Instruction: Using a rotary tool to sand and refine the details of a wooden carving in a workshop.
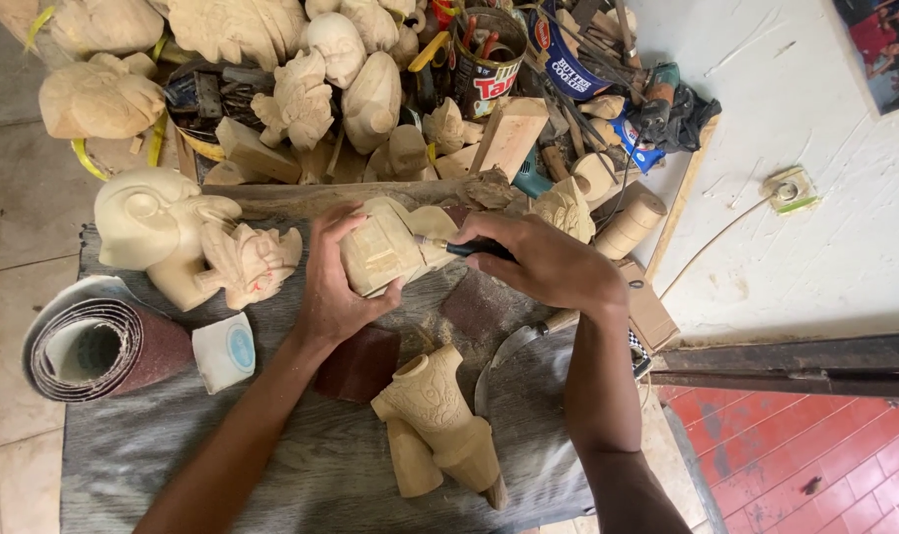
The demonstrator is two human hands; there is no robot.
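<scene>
Carving (390, 247) is lying on the grey cloth (301, 465), propped against a plank (301, 195) so it's not sliding while I'm cutting. Left hand (336, 277) is wrapping its near side, fingers clamped over the top, wrist bent back. Right hand (548, 262) is pinching a black-handled tool (459, 247) pen-style, tip touching the carving, forearm angling in from lower right.
</scene>
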